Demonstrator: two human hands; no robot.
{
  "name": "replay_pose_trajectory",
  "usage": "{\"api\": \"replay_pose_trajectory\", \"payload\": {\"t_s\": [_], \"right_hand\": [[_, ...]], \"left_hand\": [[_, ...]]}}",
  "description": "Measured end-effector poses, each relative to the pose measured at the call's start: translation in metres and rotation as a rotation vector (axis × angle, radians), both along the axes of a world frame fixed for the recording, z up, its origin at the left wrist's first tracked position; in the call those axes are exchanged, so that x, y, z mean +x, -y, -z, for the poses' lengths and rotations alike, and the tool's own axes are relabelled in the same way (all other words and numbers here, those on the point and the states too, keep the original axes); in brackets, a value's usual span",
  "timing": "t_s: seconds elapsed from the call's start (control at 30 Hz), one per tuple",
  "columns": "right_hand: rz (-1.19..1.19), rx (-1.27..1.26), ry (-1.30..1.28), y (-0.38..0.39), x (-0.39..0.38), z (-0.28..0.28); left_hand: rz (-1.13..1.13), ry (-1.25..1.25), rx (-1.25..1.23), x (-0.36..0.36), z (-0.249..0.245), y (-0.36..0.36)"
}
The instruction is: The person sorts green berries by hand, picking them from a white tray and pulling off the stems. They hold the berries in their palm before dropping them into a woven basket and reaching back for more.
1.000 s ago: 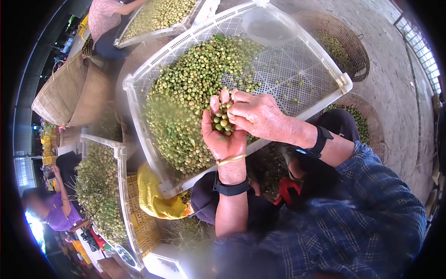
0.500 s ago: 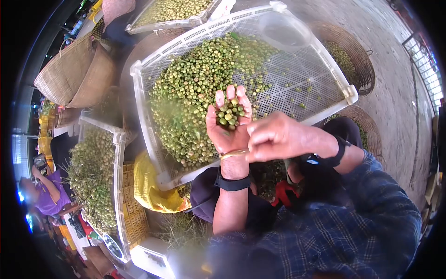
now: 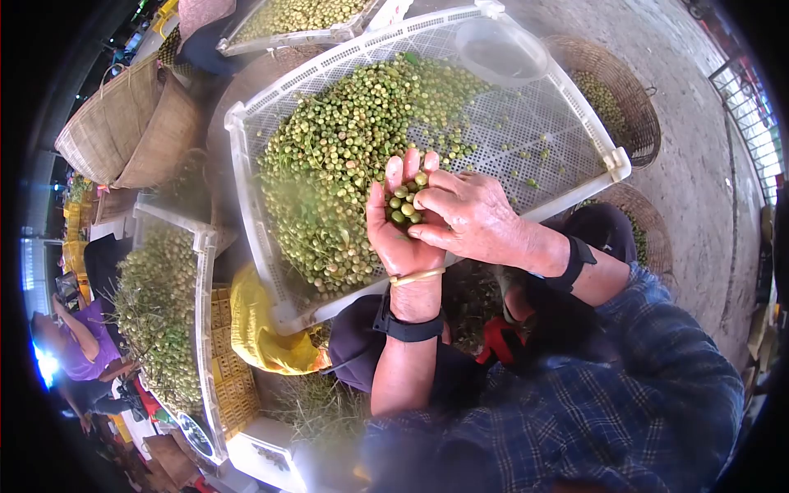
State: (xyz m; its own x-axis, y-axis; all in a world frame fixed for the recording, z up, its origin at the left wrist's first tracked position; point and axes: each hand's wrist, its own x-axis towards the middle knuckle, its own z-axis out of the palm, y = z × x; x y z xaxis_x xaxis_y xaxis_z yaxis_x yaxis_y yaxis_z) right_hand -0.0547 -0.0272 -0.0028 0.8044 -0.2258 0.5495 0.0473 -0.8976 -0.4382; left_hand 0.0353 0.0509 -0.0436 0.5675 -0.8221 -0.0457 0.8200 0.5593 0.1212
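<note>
My left hand is palm up, its fingers curled round several small green fruits. Over that palm, my right hand has its thumb and forefinger at the fruits; whether it grips one is hidden. Both hands are above the near edge of a white mesh tray. A large heap of green fruits covers the tray's left and middle. Each wrist has a black band, and the left one also wears a pale bangle.
At the tray's far right corner lies a clear round dish. Woven baskets stand to the right, others at the upper left. A second fruit tray and yellow sack are at the left, with a person beyond.
My right hand has moved up from beside the left wrist to the fruits in the left palm. The left hand has stayed nearly in place, still holding the fruits.
</note>
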Motion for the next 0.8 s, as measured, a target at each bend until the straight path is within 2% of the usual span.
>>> {"api": "replay_pose_trajectory", "payload": {"t_s": [0.13,0.17,0.27,0.37,0.4,0.57,0.6,0.7,0.8], "right_hand": [[-0.010,0.045,-0.032,0.002,-0.001,-0.005],[-0.018,0.123,-0.018,0.003,-0.001,-0.004],[-0.060,0.338,0.046,0.009,-0.001,-0.002],[-0.118,0.472,0.155,0.010,0.002,0.004],[-0.108,0.461,0.153,0.011,0.003,0.006],[-0.010,0.500,0.194,0.013,0.010,0.018],[0.014,0.338,0.225,0.015,0.013,0.022],[0.033,0.417,0.285,0.010,0.017,0.022],[-0.081,0.789,0.233,0.010,0.005,0.000]], "left_hand": [[0.011,-0.040,0.029,-0.006,-0.004,0.002],[0.002,-0.056,0.060,-0.006,-0.007,0.002],[0.000,-0.073,-0.054,-0.005,-0.010,0.003],[-0.023,-0.134,0.017,-0.007,-0.020,0.004],[0.047,-0.091,-0.177,-0.003,-0.013,0.004],[0.026,-0.145,-0.121,-0.002,0.001,0.001],[0.014,-0.165,-0.094,-0.002,-0.001,0.002],[-0.025,-0.205,-0.033,-0.004,-0.009,0.004],[-0.034,-0.178,-0.057,0.000,-0.011,-0.001]]}}
